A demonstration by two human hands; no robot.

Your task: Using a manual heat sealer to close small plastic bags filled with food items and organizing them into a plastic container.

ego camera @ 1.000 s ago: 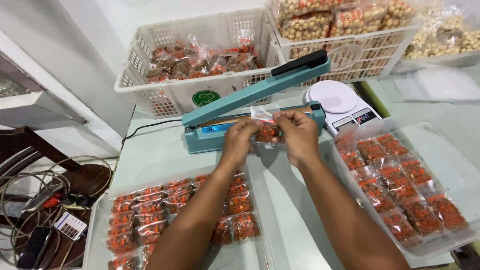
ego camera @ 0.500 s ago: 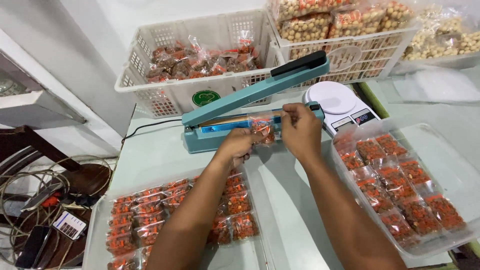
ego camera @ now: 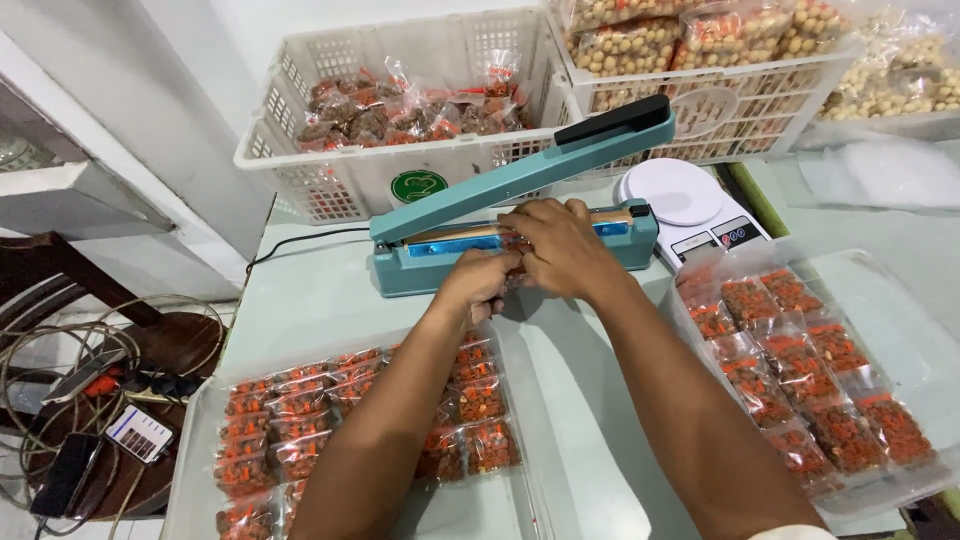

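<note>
Both gripping one small clear packet point(ego camera: 515, 262) of red snacks, left hand point(ego camera: 480, 283) just behind and under it, right hand point(ego camera: 562, 245) on top, pressed against the teal sealer point(ego camera: 440, 255) right ahead.

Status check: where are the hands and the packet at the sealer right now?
Left hand and right hand both pinch a small packet at the sealer. Sealer arm raised. Nothing blocking.
</note>
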